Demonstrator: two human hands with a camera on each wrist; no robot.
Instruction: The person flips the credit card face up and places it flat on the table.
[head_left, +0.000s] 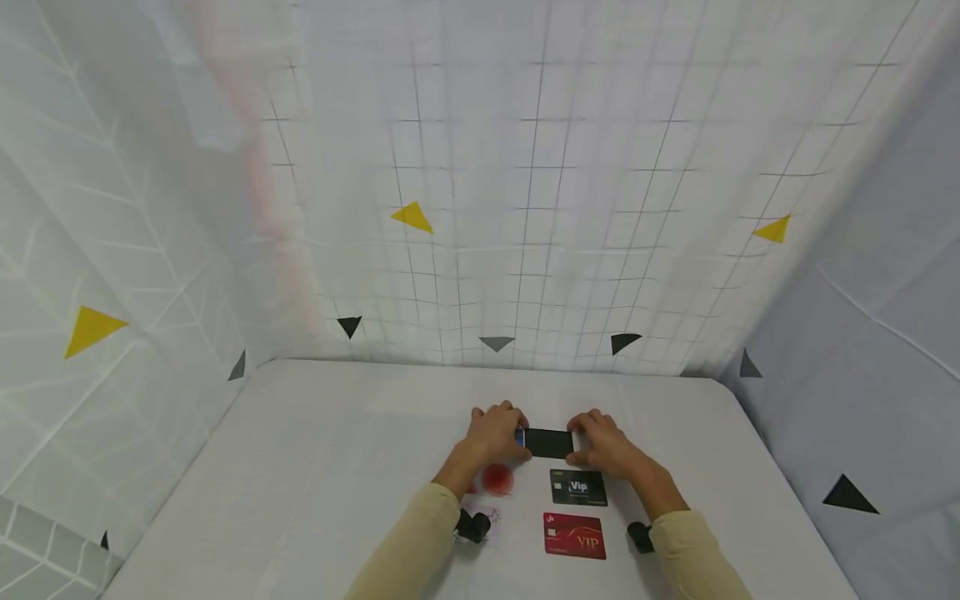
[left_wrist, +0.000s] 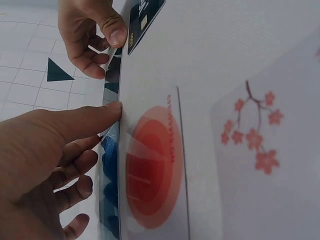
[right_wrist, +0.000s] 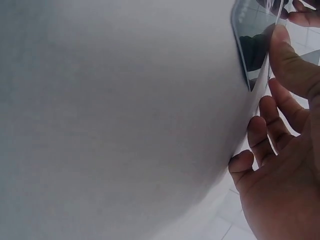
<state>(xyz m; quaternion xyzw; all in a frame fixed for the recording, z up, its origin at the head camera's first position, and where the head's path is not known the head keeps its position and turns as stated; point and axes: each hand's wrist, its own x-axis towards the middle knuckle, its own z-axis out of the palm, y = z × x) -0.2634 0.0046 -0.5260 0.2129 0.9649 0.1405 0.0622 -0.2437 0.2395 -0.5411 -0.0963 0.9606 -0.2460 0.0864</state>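
Observation:
In the head view a black card (head_left: 548, 443) lies between both hands, long side across the table, a strip of blue card (head_left: 519, 437) showing at its left end. My left hand (head_left: 497, 433) pinches the left end, thumb at the near edge and fingers at the far edge. At the opposite end my right hand (head_left: 603, 442) pinches likewise, thumb and fingers bent around the corners. The left wrist view shows the left thumb (left_wrist: 112, 111) at the edge, with blue patterned surface (left_wrist: 110, 170) beyond. In the right wrist view the right thumb (right_wrist: 285, 55) meets a glossy dark card.
Nearer lie a black "Vip" card (head_left: 578, 487) and a red VIP card (head_left: 574, 535). Left of them are a card with a red circle (head_left: 497, 479) and a pale flower-print card (left_wrist: 255, 135), partly under the left forearm. White curtains (head_left: 480, 283) rise behind the table (head_left: 315, 467).

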